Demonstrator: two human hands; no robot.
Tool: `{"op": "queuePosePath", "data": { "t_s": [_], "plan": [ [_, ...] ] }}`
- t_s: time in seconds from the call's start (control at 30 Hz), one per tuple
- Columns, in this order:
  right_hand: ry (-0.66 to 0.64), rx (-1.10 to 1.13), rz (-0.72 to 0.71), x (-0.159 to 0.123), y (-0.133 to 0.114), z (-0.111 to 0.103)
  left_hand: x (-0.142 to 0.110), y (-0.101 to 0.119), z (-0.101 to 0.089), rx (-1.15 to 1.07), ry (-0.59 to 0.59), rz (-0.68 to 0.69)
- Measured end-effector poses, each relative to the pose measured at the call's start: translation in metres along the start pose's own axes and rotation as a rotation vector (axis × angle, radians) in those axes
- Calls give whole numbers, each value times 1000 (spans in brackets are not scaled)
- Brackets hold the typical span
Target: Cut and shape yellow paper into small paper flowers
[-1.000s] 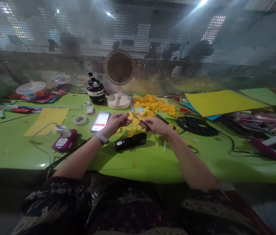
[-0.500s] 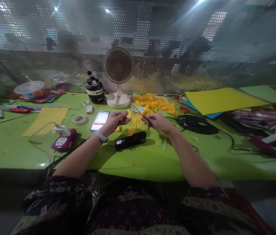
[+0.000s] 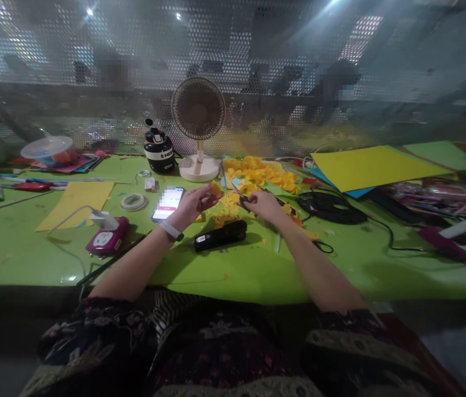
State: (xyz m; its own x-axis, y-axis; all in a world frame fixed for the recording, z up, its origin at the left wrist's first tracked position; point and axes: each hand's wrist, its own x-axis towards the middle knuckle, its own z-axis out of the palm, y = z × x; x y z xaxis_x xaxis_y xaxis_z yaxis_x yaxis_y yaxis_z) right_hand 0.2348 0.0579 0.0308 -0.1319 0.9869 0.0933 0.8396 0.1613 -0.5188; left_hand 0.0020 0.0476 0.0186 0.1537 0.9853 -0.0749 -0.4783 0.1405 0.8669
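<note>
My left hand pinches a small yellow paper piece above the green table. My right hand is closed round a pair of scissors, blades pointing up and left toward the paper piece. Just below both hands lies a black oblong device. Loose yellow paper cuttings sit between the hands, and a pile of yellow paper flowers lies behind them. A phone with a lit screen rests left of my left hand.
A small fan and a black jar stand at the back. A pink device with a white plug, a tape roll and yellow sheet lie left. Black cables, coloured sheets and tools lie right.
Both hands have lifted slightly and moved away from me. The paper piece has come up in my left fingers, and the scissors have drawn in closer to it.
</note>
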Motion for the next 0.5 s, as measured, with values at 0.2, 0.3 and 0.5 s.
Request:
{"op": "queuePosePath", "data": {
  "t_s": [0.2,0.3,0.5],
  "plan": [
    [-19,-143,-8,2,2,3,-2,2,3,1,-18,-6],
    [-16,-176,-15,2,2,2,-2,1,2,-18,-41,18],
    [-22,-171,-10,1,1,3,2,-6,-3,7,-38,47]
  ]
}}
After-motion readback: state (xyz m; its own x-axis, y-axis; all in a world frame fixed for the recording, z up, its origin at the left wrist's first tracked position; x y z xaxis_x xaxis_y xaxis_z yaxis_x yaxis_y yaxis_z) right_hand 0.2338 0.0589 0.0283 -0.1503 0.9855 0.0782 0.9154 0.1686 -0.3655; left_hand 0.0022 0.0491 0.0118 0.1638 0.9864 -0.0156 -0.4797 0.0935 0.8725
